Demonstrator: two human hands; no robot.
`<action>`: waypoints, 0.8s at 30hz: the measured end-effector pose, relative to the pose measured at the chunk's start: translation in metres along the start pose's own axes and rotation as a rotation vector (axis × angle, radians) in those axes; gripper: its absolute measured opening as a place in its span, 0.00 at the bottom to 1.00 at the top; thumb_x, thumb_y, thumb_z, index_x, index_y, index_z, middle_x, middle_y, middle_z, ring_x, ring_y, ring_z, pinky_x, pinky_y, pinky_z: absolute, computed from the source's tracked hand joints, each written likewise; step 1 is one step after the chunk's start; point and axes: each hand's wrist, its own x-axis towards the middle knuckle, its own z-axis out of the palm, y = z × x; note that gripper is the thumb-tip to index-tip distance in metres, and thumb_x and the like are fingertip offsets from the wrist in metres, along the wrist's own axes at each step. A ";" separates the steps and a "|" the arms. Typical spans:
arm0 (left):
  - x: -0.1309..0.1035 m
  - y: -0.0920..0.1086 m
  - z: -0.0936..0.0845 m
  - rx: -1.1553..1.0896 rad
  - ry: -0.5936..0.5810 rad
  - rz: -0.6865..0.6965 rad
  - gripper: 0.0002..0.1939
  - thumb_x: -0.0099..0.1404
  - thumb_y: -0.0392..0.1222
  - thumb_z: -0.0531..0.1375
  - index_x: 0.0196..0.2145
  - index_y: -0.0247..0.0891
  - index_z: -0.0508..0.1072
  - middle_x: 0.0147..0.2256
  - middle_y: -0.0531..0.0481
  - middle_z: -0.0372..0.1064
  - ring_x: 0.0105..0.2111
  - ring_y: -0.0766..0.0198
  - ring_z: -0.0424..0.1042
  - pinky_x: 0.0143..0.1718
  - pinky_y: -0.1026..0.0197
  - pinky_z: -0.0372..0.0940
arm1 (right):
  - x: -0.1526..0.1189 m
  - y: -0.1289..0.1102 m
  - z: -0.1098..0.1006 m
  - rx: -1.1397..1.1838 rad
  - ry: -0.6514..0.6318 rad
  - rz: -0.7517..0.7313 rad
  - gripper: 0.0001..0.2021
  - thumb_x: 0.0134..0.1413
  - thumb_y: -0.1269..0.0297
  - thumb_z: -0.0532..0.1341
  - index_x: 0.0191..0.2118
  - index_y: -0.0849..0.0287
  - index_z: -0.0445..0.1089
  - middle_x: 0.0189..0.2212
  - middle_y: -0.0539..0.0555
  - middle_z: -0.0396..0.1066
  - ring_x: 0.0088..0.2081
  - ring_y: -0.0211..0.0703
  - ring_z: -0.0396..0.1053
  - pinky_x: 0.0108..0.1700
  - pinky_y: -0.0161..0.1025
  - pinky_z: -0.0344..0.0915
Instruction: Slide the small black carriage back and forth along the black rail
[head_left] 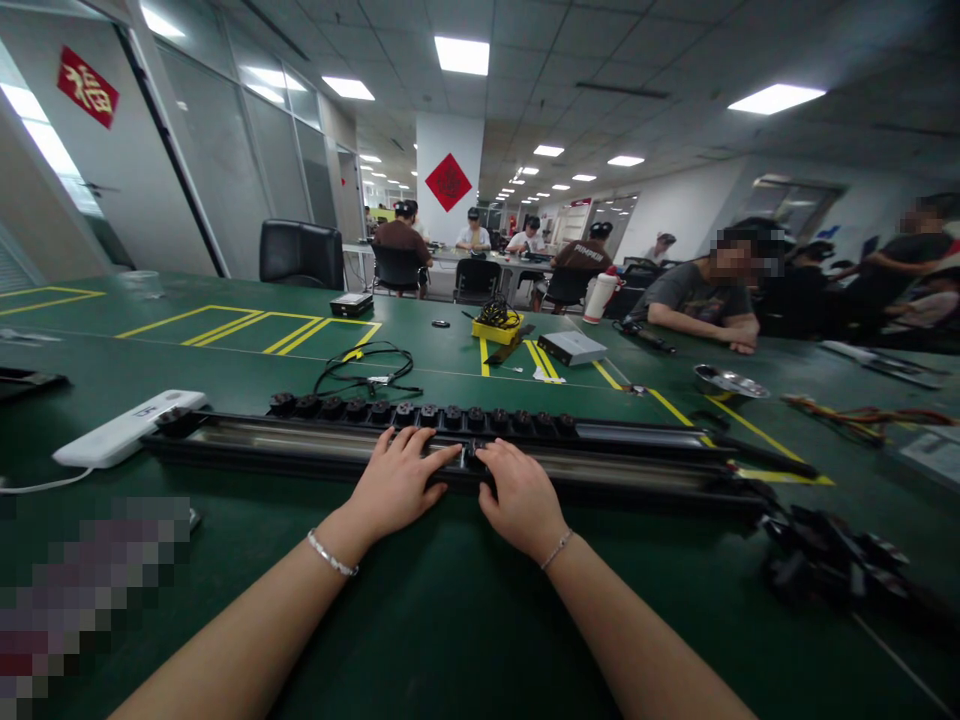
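Note:
A long black metal channel (262, 440), apparently an open power-strip housing, lies lengthwise across the table in front of me. My left hand (394, 485) rests on it, fingers spread, the index fingertip reaching a small black socket module (474, 453) at the channel's middle. The fingers of my right hand (521, 490) are bent over that module from the right, with the thumb lower on the channel's near side. Just behind stands a second black strip with a row of sockets (427, 415). How the module sits in the channel is partly hidden by my fingers.
A white power strip (131, 430) lies left; tangled black parts (840, 560) sit right. Farther back are a black cable (367, 370), a yellow box of wires (496, 325), a grey metal box (571, 348) and a metal dish (731, 382). A person (697, 290) leans on the table.

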 end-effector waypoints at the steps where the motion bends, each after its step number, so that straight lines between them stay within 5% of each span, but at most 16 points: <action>1: 0.000 0.000 0.000 0.002 0.001 -0.001 0.27 0.58 0.49 0.57 0.56 0.58 0.58 0.55 0.47 0.58 0.55 0.49 0.55 0.55 0.40 0.47 | 0.000 0.000 0.000 -0.001 0.001 -0.001 0.19 0.49 0.70 0.54 0.49 0.59 0.64 0.50 0.57 0.66 0.56 0.47 0.57 0.55 0.46 0.56; 12: 0.000 0.000 -0.001 -0.006 0.005 -0.008 0.26 0.58 0.49 0.57 0.55 0.59 0.60 0.55 0.48 0.58 0.55 0.50 0.55 0.55 0.41 0.49 | 0.001 0.000 0.000 -0.026 -0.011 0.010 0.17 0.50 0.70 0.55 0.48 0.59 0.64 0.50 0.59 0.66 0.55 0.47 0.58 0.54 0.46 0.58; 24: -0.001 0.003 0.000 -0.012 0.029 -0.028 0.30 0.58 0.49 0.56 0.58 0.46 0.56 0.55 0.44 0.59 0.55 0.51 0.56 0.54 0.47 0.50 | 0.001 0.002 0.001 0.004 0.011 -0.001 0.17 0.50 0.71 0.54 0.47 0.60 0.65 0.49 0.60 0.66 0.54 0.48 0.59 0.54 0.47 0.58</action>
